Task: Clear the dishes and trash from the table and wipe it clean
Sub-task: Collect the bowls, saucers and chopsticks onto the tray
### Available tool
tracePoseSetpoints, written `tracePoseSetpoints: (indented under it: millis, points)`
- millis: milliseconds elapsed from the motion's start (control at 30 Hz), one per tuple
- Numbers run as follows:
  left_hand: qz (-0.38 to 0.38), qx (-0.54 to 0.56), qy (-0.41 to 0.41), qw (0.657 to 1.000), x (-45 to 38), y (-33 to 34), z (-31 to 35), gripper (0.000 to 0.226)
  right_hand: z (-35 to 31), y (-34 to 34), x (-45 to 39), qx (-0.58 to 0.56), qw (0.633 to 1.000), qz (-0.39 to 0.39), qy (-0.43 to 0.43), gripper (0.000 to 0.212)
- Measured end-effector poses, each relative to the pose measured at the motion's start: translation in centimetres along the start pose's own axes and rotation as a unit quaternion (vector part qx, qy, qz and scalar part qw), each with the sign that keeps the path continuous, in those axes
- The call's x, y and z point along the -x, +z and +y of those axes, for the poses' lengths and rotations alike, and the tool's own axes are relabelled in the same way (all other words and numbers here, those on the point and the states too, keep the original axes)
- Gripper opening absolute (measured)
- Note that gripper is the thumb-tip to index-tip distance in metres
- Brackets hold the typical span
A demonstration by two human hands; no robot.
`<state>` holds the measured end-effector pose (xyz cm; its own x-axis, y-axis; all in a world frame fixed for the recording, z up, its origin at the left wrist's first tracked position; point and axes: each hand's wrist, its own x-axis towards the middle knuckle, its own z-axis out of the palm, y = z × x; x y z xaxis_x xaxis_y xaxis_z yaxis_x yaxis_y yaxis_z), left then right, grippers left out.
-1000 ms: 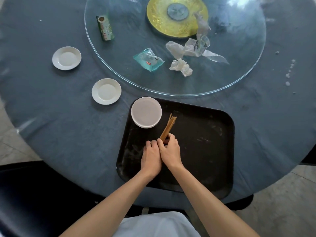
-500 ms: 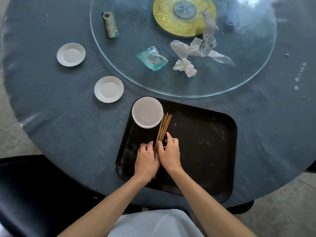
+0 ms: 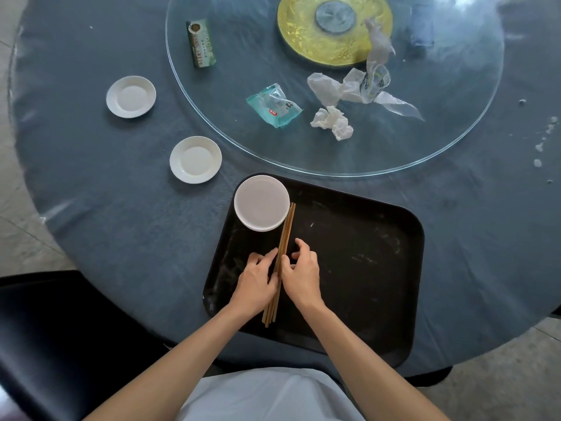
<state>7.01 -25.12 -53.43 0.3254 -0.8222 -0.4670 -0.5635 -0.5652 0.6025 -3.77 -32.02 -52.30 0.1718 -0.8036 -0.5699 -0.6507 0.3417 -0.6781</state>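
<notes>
Bundle of thin brown wooden chopsticks (image 3: pixel 282 259) lay lengthwise on our black rectangular plastic tray (image 3: pixel 364 253), tips touching the stacked round white plates (image 3: pixel 261 202). Left hand (image 3: pixel 255 284) and right hand (image 3: pixel 302 276) pinched it from either side with curled fingers. Step: squaring chopsticks. Next, we judged: release, collect two small white saucers (image 3: pixel 195 159) from the round dark desk (image 3: pixel 106 208).

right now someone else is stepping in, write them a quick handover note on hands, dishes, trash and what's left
Left hand and right hand both pinch the chopsticks lying on the black tray.
Done: stacked white plates and chopsticks are on the tray.
Left: two small saucers on the tablecloth; green packet, teal wrapper, crumpled tissue and clear plastic on the glass turntable; then wipe, including spots at the right edge.
</notes>
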Motion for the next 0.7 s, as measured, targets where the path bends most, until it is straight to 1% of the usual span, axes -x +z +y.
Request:
tracePoseSetpoints:
  millis: [133, 267, 400, 467, 567, 633, 700]
  points:
    - [-0.011, -0.012, 0.012, 1.0, -0.3, -0.4, -0.1, 0.056, 0.0, -0.2, -0.3, 0.012, 1.0, -0.007, -0.009, 0.056]
    - [-0.005, -0.019, 0.012, 1.0, -0.3, -0.5, 0.0, 0.056, 0.0, -0.6, -0.5, 0.013, 1.0, -0.023, -0.013, 0.054]
    - [-0.003, -0.019, 0.008, 1.0, -0.3, -0.8, 0.1, 0.055, 0.1, -1.1, -0.7, 0.015, 0.999, -0.022, -0.021, 0.049]
    - [-0.001, -0.02, 0.006, 1.0, -0.1, -1.3, -0.1, 0.053, -0.3, -1.7, -0.7, 0.009, 1.0, -0.006, -0.021, 0.045]
    - [0.039, -0.036, 0.023, 0.998, 0.1, -3.0, -0.7, 0.046, -1.6, -3.3, -1.1, 0.0, 0.997, 0.059, -0.056, 0.037]
    - [0.093, -0.06, 0.047, 0.993, 0.3, -5.1, -1.4, 0.04, -3.1, -4.6, -2.0, 0.012, 0.991, 0.092, -0.099, 0.035]
    - [0.14, -0.089, 0.076, 0.983, 0.6, -7.8, -2.2, 0.042, -5.1, -5.8, -3.2, 0.037, 0.982, 0.111, -0.146, 0.036]
